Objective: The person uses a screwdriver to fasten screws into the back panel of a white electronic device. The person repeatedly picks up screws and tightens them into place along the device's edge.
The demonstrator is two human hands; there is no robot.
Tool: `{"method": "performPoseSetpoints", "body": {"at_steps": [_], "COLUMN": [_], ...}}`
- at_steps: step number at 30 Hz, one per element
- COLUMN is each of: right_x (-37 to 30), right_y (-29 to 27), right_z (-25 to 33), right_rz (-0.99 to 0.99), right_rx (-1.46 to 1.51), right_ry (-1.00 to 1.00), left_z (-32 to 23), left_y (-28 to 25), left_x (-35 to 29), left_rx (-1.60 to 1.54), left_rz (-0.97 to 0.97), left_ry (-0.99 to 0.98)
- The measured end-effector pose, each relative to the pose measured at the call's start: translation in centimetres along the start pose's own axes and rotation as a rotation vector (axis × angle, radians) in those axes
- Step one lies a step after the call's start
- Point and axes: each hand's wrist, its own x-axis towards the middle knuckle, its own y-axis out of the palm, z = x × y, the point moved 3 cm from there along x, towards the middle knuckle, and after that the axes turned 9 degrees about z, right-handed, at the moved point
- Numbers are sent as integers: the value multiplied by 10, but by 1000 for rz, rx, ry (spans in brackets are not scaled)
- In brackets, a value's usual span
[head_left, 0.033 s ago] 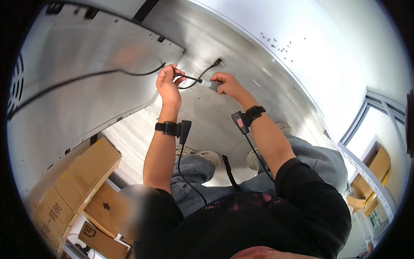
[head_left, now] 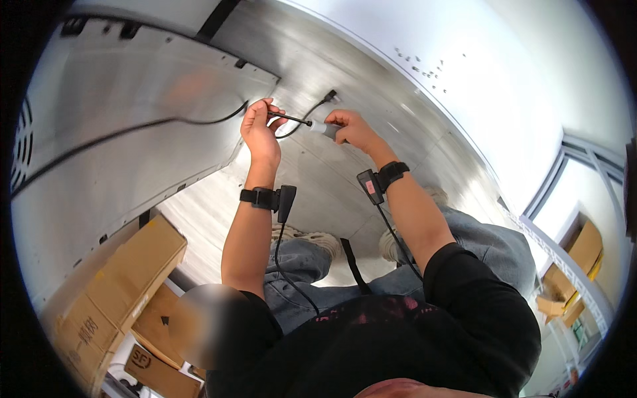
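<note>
My left hand [head_left: 261,131] pinches a thin black rod [head_left: 292,119] between thumb and fingers, and the rod's small knobbed end points right. Just beyond that end is the pale tip of a grey tube-like piece [head_left: 328,130], held in the closed fingers of my right hand [head_left: 357,132]. Whether rod and tube touch is too small to tell. A black power cord [head_left: 142,126] crosses the large metal panel [head_left: 133,86] and passes behind my left hand. Right of that hand, a cord curves up over the floor to a black plug [head_left: 332,96].
Cardboard boxes [head_left: 126,272] are stacked at the lower left, beside the panel. Several small screws [head_left: 424,69] lie scattered on a white surface [head_left: 458,99] at the upper right. A metal frame [head_left: 564,259] with more cardboard stands at the far right. Grey flooring [head_left: 325,172] lies below my hands.
The panel, cord, plug and screws sit slightly farther left in the picture. Both hands keep nearly the same place and the same holds.
</note>
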Motion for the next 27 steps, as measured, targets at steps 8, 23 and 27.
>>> {"method": "performPoseSetpoints", "body": {"at_steps": [8, 23, 27], "right_x": [-84, -152, -153], "right_y": [-71, -73, -74], "right_z": [-33, -74, -77], "right_rz": [-401, -643, -651], "right_rx": [308, 448, 454], "right_ry": [-83, -191, -185], "left_z": [43, 92, 99], "left_y": [135, 225, 225], "left_x": [38, 56, 60], "left_rx": [331, 807, 824], "left_rz": [181, 455, 469], "left_ry": [111, 481, 588]}}
